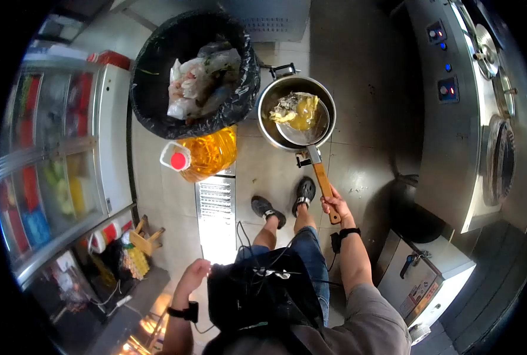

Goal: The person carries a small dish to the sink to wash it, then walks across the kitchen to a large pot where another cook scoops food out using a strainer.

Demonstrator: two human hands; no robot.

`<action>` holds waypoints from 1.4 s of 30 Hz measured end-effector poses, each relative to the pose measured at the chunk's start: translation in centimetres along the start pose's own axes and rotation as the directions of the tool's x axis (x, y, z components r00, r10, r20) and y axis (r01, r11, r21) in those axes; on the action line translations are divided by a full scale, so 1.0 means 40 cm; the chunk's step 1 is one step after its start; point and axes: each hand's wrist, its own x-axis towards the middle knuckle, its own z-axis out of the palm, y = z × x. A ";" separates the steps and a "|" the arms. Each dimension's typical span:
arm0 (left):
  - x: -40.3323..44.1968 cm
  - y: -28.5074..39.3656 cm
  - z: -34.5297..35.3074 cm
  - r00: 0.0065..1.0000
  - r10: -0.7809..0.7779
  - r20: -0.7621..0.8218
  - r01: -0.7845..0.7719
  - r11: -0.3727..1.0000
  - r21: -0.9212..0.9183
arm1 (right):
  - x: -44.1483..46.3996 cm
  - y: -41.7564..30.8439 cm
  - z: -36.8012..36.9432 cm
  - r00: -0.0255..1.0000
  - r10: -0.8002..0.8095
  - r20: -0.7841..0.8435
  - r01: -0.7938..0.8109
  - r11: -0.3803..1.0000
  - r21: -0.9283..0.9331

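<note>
My right hand (334, 204) is wrapped round the wooden handle (322, 180) of a metal ladle. The ladle's bowl (303, 133) is over or inside a round steel pot (264, 121), and pale yellow and grey food scraps (302, 111) lie in it with some liquid. How deep the bowl sits is hard to judge. My left hand (196, 273) is raised at the left of my body, fingers curled together; whether it holds anything is too small to see.
A black-lined bin (142, 97) with plastic bags stands beside the pot. Near it is a large bottle of yellow oil (213, 155). A glass-door fridge (101, 142) is at the left, a steel cooking counter (446, 127) at the right, and a white cabinet (443, 284) lower right.
</note>
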 end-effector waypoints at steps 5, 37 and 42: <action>0.011 -0.012 0.005 0.998 0.017 0.057 -0.018 1.000 0.021 | -0.049 0.084 0.028 0.972 0.095 -0.216 -0.101 0.995 -0.017; 0.019 -0.084 0.063 0.996 -0.021 0.083 0.008 0.989 0.149 | 0.035 0.208 0.063 0.861 -0.394 -0.321 0.313 0.909 -0.276; 0.002 -0.096 0.038 0.996 -0.068 0.064 0.060 0.990 0.125 | 0.011 0.190 0.104 0.843 -0.422 -0.334 0.340 0.899 -0.277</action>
